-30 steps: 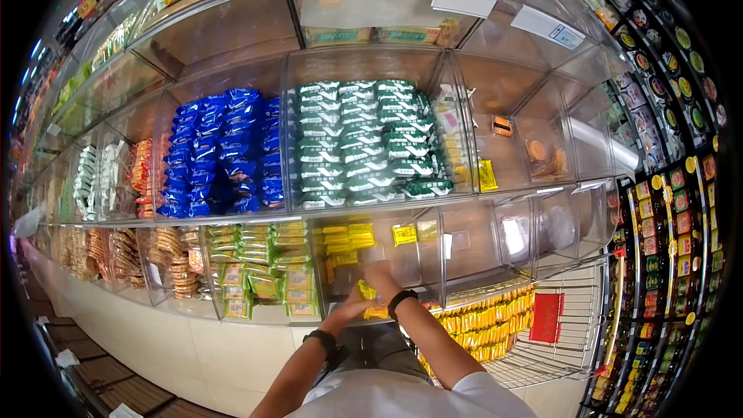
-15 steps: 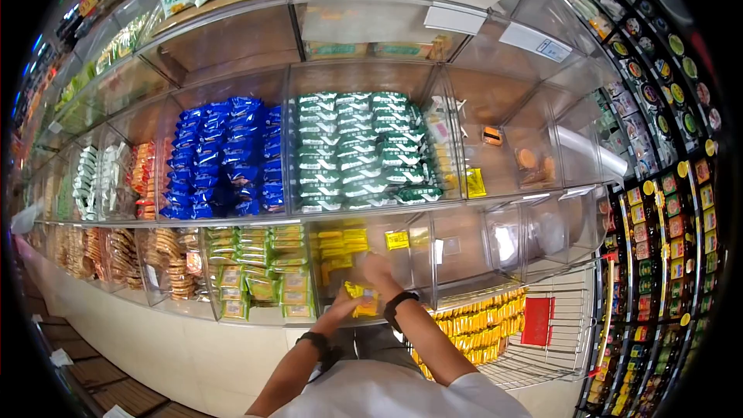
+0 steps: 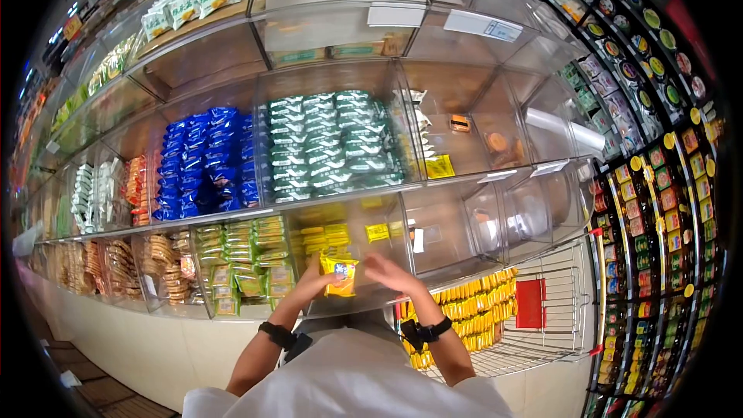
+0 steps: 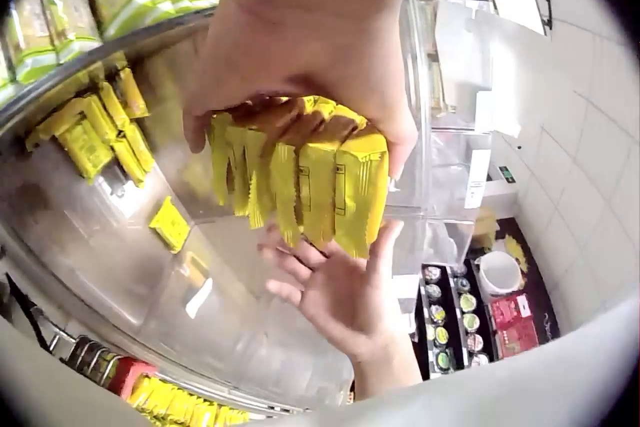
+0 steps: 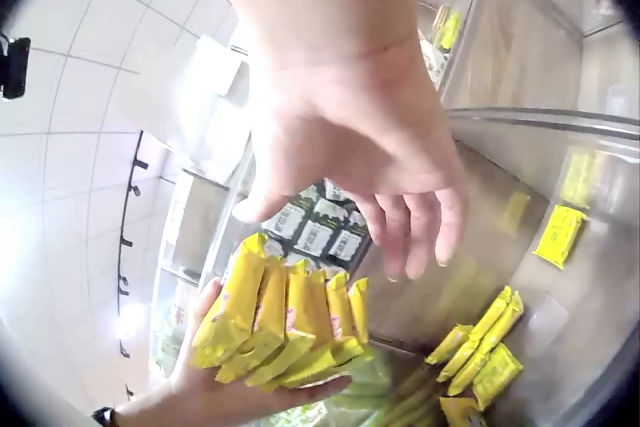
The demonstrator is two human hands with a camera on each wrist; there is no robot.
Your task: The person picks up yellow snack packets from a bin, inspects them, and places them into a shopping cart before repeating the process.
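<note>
Right hand [image 3: 391,275] shifted outward, open, near yellow packets [image 3: 339,277] within left hand's grip [image 3: 309,285].

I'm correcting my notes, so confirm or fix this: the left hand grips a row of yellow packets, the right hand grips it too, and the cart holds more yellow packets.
Not quite: the head view shows the right hand open, apart from the row of yellow packets. The left hand does grip it, and the cart does hold more yellow packets.
</note>
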